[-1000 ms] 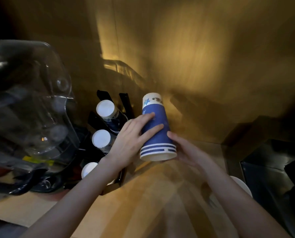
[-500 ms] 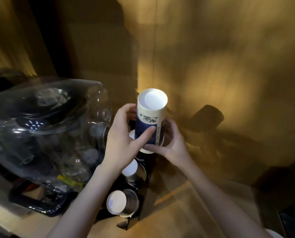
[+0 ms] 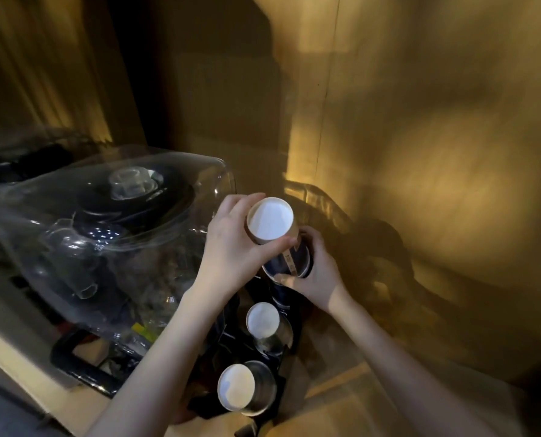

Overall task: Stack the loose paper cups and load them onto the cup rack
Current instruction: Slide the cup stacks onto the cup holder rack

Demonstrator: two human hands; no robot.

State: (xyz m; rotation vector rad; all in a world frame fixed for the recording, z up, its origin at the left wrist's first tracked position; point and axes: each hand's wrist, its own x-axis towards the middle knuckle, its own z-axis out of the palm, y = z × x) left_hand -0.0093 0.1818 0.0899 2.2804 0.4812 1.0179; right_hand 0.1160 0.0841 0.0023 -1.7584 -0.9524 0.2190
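Observation:
An upside-down stack of blue paper cups (image 3: 272, 223) with a white base on top stands over the far slot of the black cup rack (image 3: 289, 339). My left hand (image 3: 231, 247) grips its upper part from the left. My right hand (image 3: 313, 272) holds its lower rim from the right. Two more cup stacks sit in the rack nearer me, the middle stack (image 3: 262, 320) and the near stack (image 3: 236, 386), both with white bases up. The held stack's bottom end is hidden behind my fingers.
A large clear plastic dome (image 3: 105, 234) covers a dark appliance on the left, right beside the rack. A wooden wall (image 3: 420, 152) stands behind and to the right. The wooden counter (image 3: 341, 414) runs under my right forearm.
The view has shifted left and closer. Both hands have brought the cup stack over the rack's far slot and lowered it; its white base now faces me more squarely.

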